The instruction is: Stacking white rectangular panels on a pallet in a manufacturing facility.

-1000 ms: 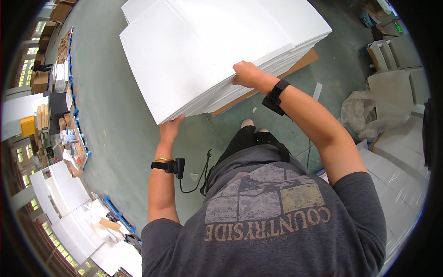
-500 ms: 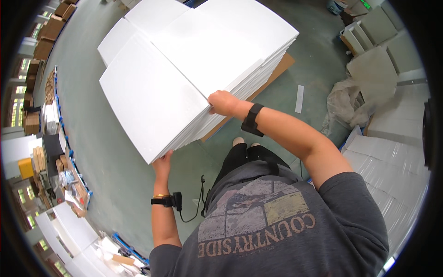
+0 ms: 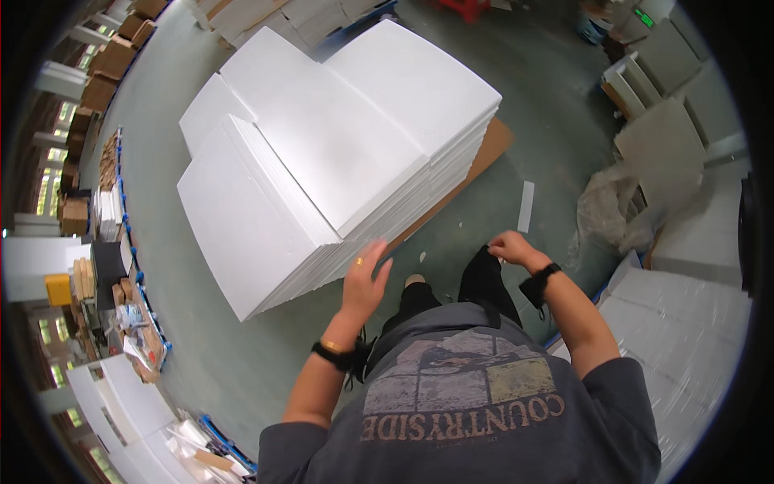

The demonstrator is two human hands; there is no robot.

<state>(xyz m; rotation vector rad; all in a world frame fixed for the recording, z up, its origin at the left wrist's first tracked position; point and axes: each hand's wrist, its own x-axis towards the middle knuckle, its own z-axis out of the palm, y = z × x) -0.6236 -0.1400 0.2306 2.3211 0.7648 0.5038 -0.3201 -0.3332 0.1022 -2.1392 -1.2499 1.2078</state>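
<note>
A tall stack of large white sheets [image 3: 322,153] lies on a brown cardboard base [image 3: 492,145] on the floor in front of me. The front bundle of sheets [image 3: 242,234] sits offset at the stack's near-left corner. My left hand [image 3: 364,278] is open with fingers spread, right at the near edge of that bundle, and holds nothing. It wears a ring, with a dark band at the wrist. My right hand [image 3: 508,246] hangs off the stack above my knee, fingers loosely bent and empty, a black watch on its wrist.
More white boards are piled at the right [image 3: 693,315], beside crumpled plastic wrap [image 3: 613,210]. A white strip [image 3: 526,206] lies on the green floor. Shelves with boxes and small goods [image 3: 113,242] run along the left. Cartons [image 3: 266,16] stand at the back.
Both hands were gripping the edge of a lifted bundle of sheets. Now the bundle rests on the stack and both hands have let go, the right one drawn back toward my body.
</note>
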